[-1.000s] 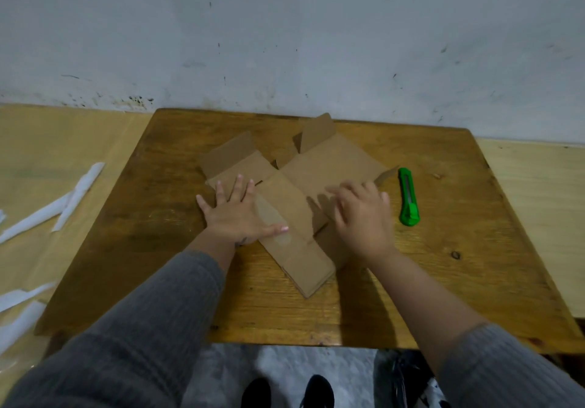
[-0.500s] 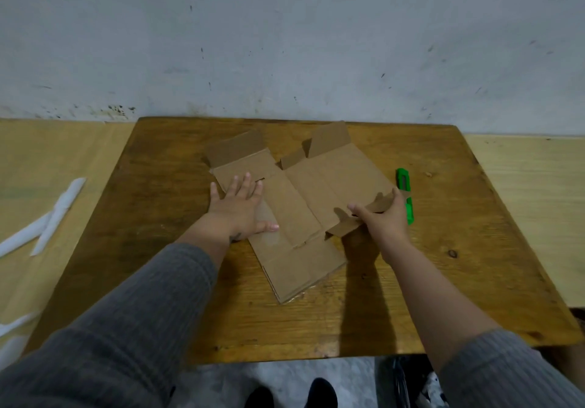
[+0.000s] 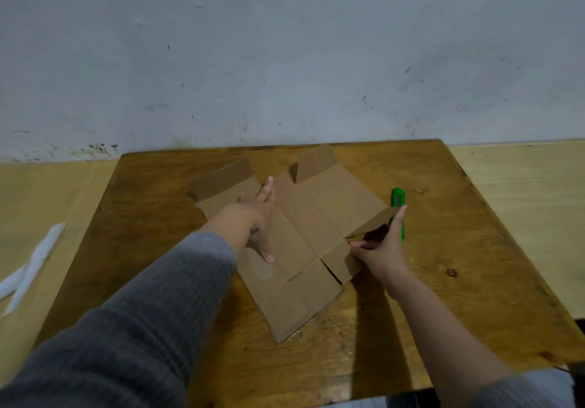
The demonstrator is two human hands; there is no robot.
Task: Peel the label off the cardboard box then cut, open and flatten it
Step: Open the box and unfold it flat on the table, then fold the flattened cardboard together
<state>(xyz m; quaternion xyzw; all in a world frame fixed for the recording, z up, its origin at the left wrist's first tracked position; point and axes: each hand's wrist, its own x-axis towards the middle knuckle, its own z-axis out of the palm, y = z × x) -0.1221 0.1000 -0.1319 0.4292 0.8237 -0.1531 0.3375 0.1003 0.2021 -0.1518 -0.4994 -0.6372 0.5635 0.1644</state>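
The left hand [image 3: 253, 217] lies flat with fingers spread, pressing the opened cardboard box [image 3: 304, 233] against the wooden table [image 3: 443, 297]. The right hand [image 3: 383, 249] pinches the raised flap [image 3: 370, 224] at the box's right edge, thumb and fingers closed on it. The box lies unfolded at the table's centre; two far flaps stand up. No printing is legible on it. A green utility knife [image 3: 398, 200] lies just right of the box. White strips [image 3: 34, 262] lie well left of the table.

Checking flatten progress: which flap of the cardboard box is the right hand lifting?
The right-edge flap, beside the green utility knife. The right hand pinches it, raised off the table; the two far flaps stand up untouched.
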